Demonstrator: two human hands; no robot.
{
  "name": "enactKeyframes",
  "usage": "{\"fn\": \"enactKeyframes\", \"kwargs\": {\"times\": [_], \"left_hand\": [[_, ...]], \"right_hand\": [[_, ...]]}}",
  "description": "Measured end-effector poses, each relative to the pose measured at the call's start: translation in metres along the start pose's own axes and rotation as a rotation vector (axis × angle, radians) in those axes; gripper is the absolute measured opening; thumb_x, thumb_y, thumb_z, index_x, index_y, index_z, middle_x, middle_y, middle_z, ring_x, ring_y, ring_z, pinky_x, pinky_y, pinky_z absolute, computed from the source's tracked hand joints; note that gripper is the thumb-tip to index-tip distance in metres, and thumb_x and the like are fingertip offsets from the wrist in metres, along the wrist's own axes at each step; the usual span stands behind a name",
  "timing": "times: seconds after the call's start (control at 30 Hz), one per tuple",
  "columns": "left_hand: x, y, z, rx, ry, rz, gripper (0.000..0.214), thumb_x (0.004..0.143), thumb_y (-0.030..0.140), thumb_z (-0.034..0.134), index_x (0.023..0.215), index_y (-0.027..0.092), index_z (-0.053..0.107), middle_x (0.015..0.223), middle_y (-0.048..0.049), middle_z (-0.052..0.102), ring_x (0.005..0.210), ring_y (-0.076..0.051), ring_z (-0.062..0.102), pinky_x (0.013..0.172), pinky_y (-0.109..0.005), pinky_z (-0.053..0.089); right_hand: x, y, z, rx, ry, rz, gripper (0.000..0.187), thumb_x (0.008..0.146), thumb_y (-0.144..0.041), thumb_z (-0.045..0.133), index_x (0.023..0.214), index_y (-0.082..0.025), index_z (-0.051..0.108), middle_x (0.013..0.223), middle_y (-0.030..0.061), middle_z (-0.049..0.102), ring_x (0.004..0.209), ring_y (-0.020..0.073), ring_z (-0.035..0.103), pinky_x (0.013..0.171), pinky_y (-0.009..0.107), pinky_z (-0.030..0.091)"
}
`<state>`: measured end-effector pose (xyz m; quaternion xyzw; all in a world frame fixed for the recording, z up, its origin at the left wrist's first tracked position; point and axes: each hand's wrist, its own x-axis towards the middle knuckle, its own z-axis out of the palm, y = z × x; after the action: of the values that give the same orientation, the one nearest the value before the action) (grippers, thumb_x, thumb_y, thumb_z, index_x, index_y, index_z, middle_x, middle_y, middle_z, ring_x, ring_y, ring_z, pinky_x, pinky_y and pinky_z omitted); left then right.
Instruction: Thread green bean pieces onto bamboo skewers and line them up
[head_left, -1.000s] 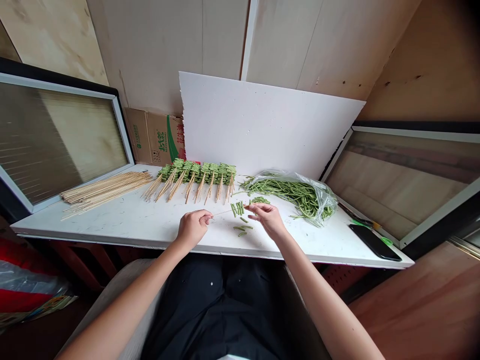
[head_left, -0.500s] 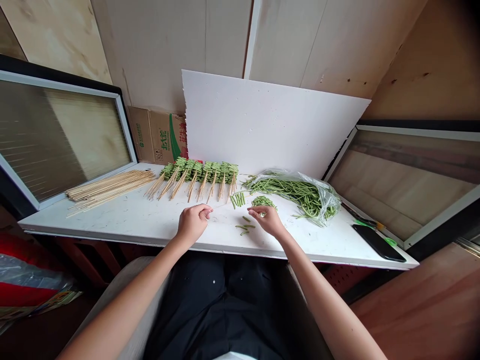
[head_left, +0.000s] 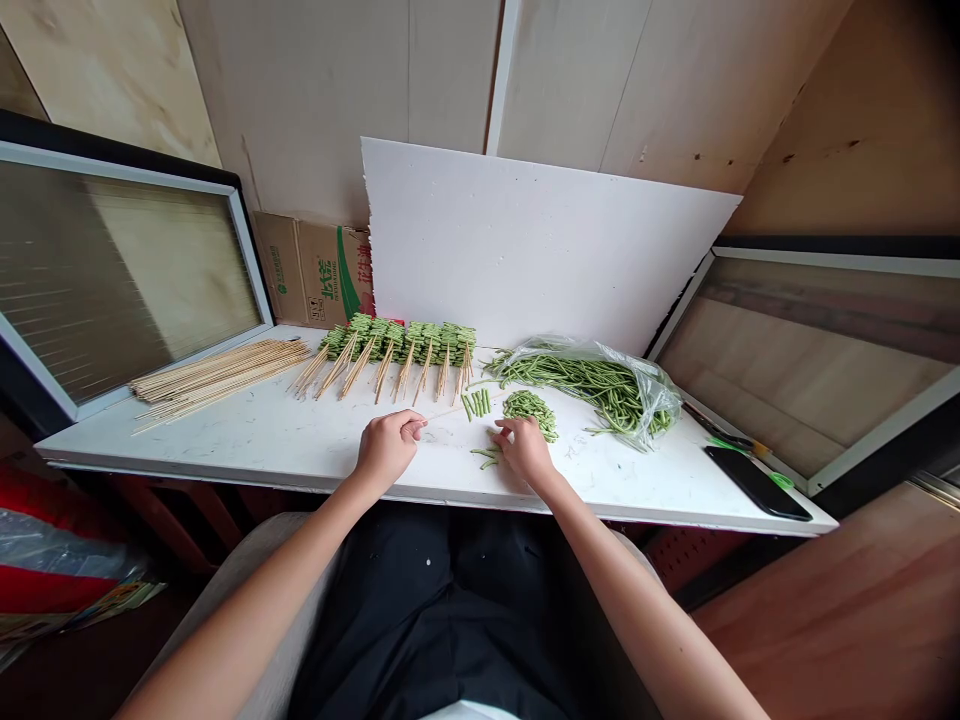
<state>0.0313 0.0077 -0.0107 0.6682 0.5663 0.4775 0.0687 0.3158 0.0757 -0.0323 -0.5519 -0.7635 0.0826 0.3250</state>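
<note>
My left hand (head_left: 390, 450) is closed around the lower end of a thin bamboo skewer (head_left: 444, 412). A row of short green bean pieces (head_left: 476, 404) is threaded side by side near the skewer's far end. My right hand (head_left: 525, 448) is low over the table, its thumb and fingertips closed at a loose cut green bean piece that they mostly cover. A few more loose pieces (head_left: 486, 457) lie just left of its fingers. Beyond the right hand is a heap of cut green bean pieces (head_left: 531, 408).
Finished bean skewers (head_left: 420, 345) are stacked at the back, left of a plastic bag of long green beans (head_left: 600, 385). Bare bamboo skewers (head_left: 221, 375) lie at left. A black phone (head_left: 756, 484) and scissors (head_left: 720, 430) lie at right. A white board (head_left: 547, 250) leans behind.
My right hand has moved down and slightly left, from beside the bean heap to the loose pieces, uncovering more of the heap. My left hand stays nearly still with the skewer.
</note>
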Motion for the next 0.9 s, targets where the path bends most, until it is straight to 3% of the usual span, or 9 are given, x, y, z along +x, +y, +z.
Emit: {"fn": "enactKeyframes", "kwargs": {"times": [0.13, 0.23, 0.33, 0.43, 0.6, 0.9], "left_hand": [[0.0, -0.002, 0.0, 0.0, 0.006, 0.001, 0.025, 0.09, 0.014, 0.057, 0.085, 0.023, 0.079, 0.075, -0.0012, 0.077, 0.071, -0.02, 0.069, 0.074, -0.029, 0.049], [0.001, -0.003, -0.001, -0.008, 0.009, 0.002, 0.025, 0.091, 0.015, 0.056, 0.085, 0.023, 0.079, 0.075, -0.0014, 0.077, 0.069, -0.019, 0.068, 0.073, -0.029, 0.049], [0.002, -0.003, -0.001, -0.038, 0.0, 0.016, 0.025, 0.092, 0.016, 0.056, 0.086, 0.022, 0.079, 0.074, -0.0017, 0.076, 0.069, -0.019, 0.069, 0.073, -0.029, 0.049], [0.002, -0.003, -0.001, -0.067, -0.01, 0.035, 0.025, 0.092, 0.017, 0.055, 0.086, 0.021, 0.079, 0.073, -0.0021, 0.076, 0.071, -0.019, 0.07, 0.073, -0.028, 0.05], [0.001, -0.003, 0.0, -0.083, -0.023, 0.032, 0.025, 0.092, 0.018, 0.055, 0.085, 0.021, 0.079, 0.073, -0.0013, 0.076, 0.068, -0.018, 0.068, 0.07, -0.027, 0.049], [0.001, -0.004, 0.002, -0.104, -0.036, 0.015, 0.026, 0.091, 0.017, 0.055, 0.084, 0.02, 0.079, 0.073, -0.0017, 0.076, 0.076, -0.02, 0.073, 0.074, -0.029, 0.051]], "right_hand": [[0.008, 0.002, -0.009, 0.227, 0.013, -0.005, 0.02, 0.093, -0.035, 0.07, 0.093, -0.023, 0.086, 0.095, 0.012, 0.081, 0.096, 0.0306, 0.069, 0.094, 0.045, 0.051], [0.015, 0.005, -0.022, 0.615, -0.011, 0.148, 0.029, 0.082, -0.049, 0.083, 0.094, -0.023, 0.084, 0.099, 0.0105, 0.082, 0.091, 0.0288, 0.072, 0.084, 0.043, 0.056], [0.018, 0.004, -0.036, 1.036, -0.049, 0.281, 0.046, 0.07, -0.056, 0.093, 0.099, -0.023, 0.082, 0.107, 0.0104, 0.082, 0.104, 0.0291, 0.076, 0.084, 0.038, 0.059], [0.018, -0.003, -0.045, 1.281, -0.068, 0.299, 0.046, 0.07, -0.054, 0.096, 0.101, -0.023, 0.082, 0.116, 0.0104, 0.082, 0.118, 0.0287, 0.075, 0.095, 0.036, 0.06], [0.015, -0.014, -0.049, 1.405, -0.055, 0.303, 0.041, 0.07, -0.046, 0.099, 0.099, -0.022, 0.083, 0.111, 0.008, 0.084, 0.119, 0.0267, 0.076, 0.101, 0.033, 0.06], [0.014, -0.017, -0.052, 1.496, -0.064, 0.321, 0.035, 0.069, -0.037, 0.101, 0.095, -0.024, 0.084, 0.104, 0.0039, 0.083, 0.108, 0.0212, 0.079, 0.086, 0.022, 0.064]]}}
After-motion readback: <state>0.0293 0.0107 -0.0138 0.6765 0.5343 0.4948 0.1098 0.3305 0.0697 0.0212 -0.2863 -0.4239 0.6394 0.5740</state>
